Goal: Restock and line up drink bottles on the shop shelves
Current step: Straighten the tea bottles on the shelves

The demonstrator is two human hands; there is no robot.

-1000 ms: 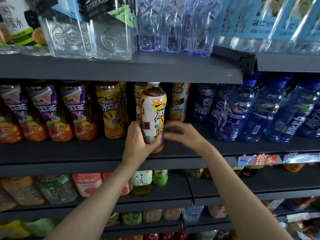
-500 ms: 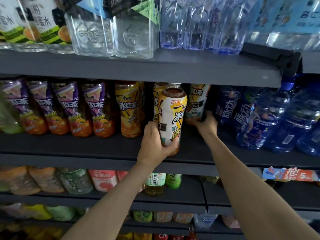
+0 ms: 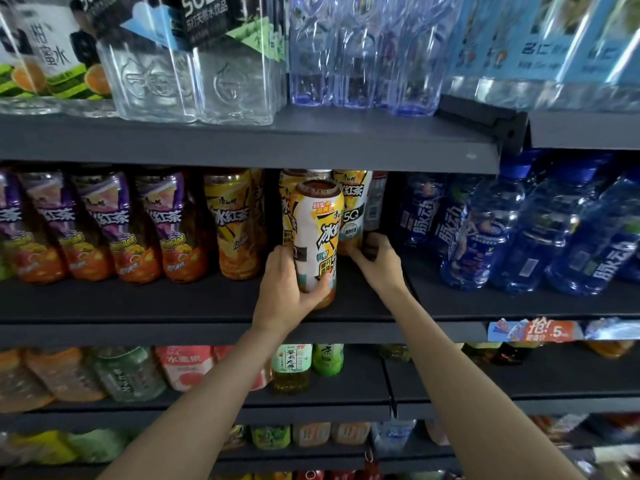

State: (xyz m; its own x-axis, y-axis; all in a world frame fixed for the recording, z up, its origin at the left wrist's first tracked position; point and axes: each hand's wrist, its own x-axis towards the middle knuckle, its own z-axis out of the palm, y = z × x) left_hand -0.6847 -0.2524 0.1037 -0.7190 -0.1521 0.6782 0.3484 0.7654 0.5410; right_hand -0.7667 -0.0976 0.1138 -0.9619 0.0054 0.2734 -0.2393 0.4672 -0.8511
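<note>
1. White-and-yellow iced tea bottle (image 3: 317, 237) upright near the front of the middle shelf (image 3: 173, 306), gripped low by left hand (image 3: 289, 289), thumb across the label.
2. Just behind to the right, a second tea bottle (image 3: 353, 209), base pinched by curled fingers of right hand (image 3: 375, 259).
3. Left: yellow tea bottle (image 3: 235, 223), purple-labelled bottles (image 3: 104, 226).
4. Right: blue bottles (image 3: 519, 230).

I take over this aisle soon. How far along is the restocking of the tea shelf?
Done: purple teas stand in a row at the shelf's left. In hand: left hand grips a white-label tea at the front; right hand holds a bottle behind it. Left: seating both and closing the gaps around them.
</note>
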